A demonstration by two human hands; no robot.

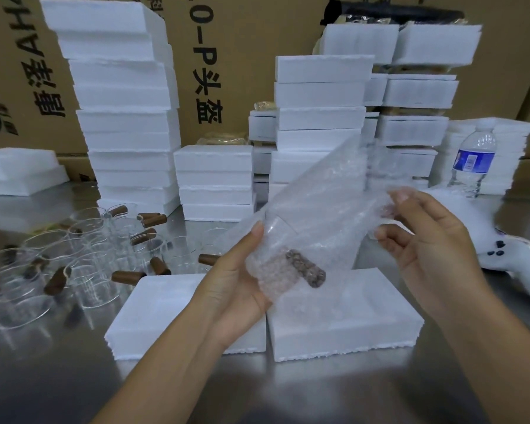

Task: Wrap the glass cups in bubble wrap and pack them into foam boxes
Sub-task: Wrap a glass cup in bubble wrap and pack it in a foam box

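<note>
**Half-wrapped cup held above two foam boxes**

Left hand (237,281) grips the cup (283,255), whose brown handle shows through cloudy bubble wrap (315,206). Right hand (426,240) pinches the wrap's loose edge. Foam boxes (349,318) lie below; bare table (68,377) nearer.

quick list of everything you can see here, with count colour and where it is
bubble wrap: one sheet, clear, held between both hands
wrapped cup: one, clear glass with brown handle, inside the wrap's lower end
glass cups: many, clear with brown handles, table left
foam boxes: two near ones, white, side by side under the hands; many more stacked behind
water bottle: one, clear with blue label, right rear
controller: one, white, table right
cardboard boxes: several, brown, along the back
table: one, silvery metal, under everything
left hand: grips the wrapped cup
right hand: pinches the wrap's upper edge
</note>
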